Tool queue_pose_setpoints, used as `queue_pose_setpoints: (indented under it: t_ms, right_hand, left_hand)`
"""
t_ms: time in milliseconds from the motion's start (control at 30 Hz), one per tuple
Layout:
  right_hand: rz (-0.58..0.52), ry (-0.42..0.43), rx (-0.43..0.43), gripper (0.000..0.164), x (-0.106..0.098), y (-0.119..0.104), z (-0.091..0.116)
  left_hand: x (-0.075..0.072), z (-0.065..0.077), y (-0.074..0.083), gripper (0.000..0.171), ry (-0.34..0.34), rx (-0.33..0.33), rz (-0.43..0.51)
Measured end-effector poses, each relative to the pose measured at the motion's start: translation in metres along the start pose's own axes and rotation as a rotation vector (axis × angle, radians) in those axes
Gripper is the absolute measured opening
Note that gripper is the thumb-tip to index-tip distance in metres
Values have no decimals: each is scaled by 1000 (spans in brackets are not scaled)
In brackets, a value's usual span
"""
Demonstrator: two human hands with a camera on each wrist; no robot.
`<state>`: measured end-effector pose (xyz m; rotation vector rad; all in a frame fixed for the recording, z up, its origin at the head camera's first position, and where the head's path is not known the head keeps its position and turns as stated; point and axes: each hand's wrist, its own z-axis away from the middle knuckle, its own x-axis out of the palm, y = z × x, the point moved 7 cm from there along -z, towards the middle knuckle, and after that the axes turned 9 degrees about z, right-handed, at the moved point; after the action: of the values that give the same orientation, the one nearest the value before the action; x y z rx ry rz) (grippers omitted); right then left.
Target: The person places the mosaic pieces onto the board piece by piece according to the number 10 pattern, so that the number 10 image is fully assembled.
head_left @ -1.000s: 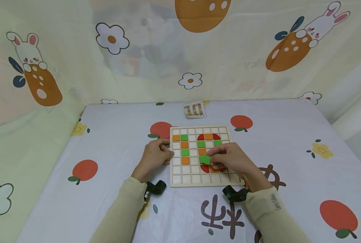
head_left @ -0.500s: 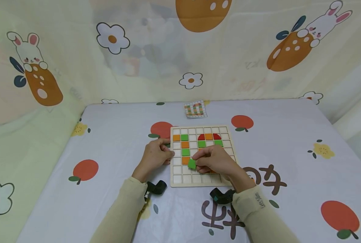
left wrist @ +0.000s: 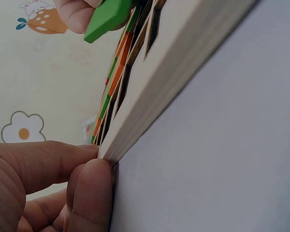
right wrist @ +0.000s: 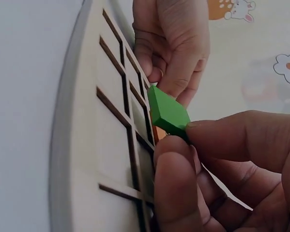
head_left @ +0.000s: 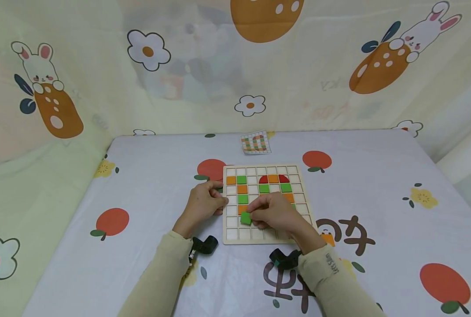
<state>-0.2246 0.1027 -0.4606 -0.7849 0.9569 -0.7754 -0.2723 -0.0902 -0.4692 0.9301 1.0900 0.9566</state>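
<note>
A pale wooden grid board [head_left: 231,241] lies on the table, with orange, green and red pieces set in some of its square cells. At its left edge my left hand [head_left: 203,203] pinches the rim between thumb and fingers; the left wrist view shows the fingertips [left wrist: 91,179] at the board's side. My right hand [head_left: 277,215] pinches a green square tile [head_left: 245,218] by one corner. The tile is tilted close over the board, just below an orange tile [head_left: 242,209] in the second column. Some cells lie hidden beneath my right hand.
Behind the board lies a small printed pattern card [head_left: 256,143]. The tablecloth [head_left: 160,167] carries printed fruit, flowers and lettering. A patterned curtain [head_left: 204,88] hangs at the table's back edge. Black wrist cameras [head_left: 205,245] sit close to the board's front.
My right hand has carried the green tile leftward across the board, from over the red and orange shape to the second column. My left hand stays at the left edge.
</note>
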Motion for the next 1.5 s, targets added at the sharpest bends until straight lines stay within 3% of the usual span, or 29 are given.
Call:
queue_pose_setpoints:
  t_ms: [833,1100,1333,1500]
  right_hand:
    - [116,36,-30,8,3,-2,3]
    - [39,20,-39,8,1,-2,4]
    - [27,60,-87,20,-33,-5,19]
    - [93,135,-57,27,-69,12,42]
  left_hand:
    - [3,0,0,49,-5,6,10]
    - [3,1,-1,49,-5,-1,2]
    - [1,1,0,49,-1,-3,0]
    - [0,0,0,49,-6,-5,4]
